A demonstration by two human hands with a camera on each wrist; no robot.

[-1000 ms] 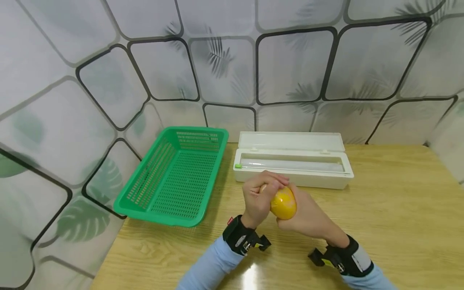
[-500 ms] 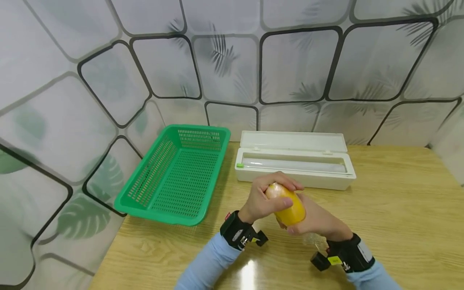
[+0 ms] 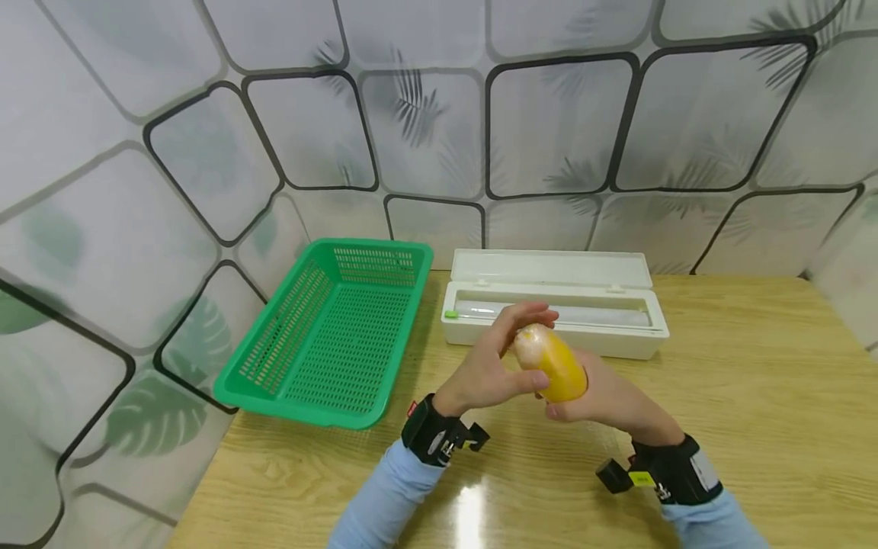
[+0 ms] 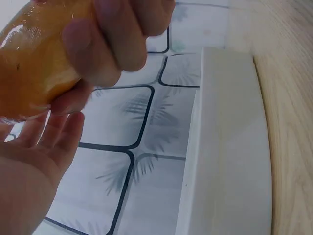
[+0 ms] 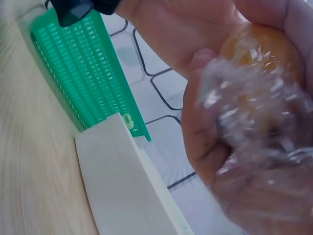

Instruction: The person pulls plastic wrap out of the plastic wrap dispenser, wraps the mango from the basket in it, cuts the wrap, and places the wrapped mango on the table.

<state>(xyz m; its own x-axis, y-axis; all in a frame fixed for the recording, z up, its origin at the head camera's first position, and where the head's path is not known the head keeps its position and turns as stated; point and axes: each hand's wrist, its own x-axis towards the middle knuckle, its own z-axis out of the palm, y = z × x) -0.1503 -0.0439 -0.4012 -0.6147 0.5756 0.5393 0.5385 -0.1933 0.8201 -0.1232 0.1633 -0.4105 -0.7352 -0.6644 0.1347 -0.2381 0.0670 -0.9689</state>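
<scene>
A yellow-orange mango (image 3: 552,364) in clear cling film is held up over the table, tilted between the two hands. The right hand (image 3: 613,393) grips its lower end, with curled fingers across it in the left wrist view. Around the upper end arches the left hand (image 3: 483,374), its thumb touching the side while its fingers stand off the fruit. In the right wrist view, crumpled loose film (image 5: 259,117) bunches over the mango (image 5: 266,46) and the right hand.
Just beyond the hands lies a white film dispenser box (image 3: 549,332), lid raised, with a roll of film (image 3: 597,316) inside. To the left is a green perforated basket (image 3: 405,335). A patterned wall covering (image 3: 425,168) rises behind the wooden table (image 3: 754,381).
The mango has moved up and right, and more of it shows. The left hand's fingers have loosened from around it, while the right hand keeps its hold.
</scene>
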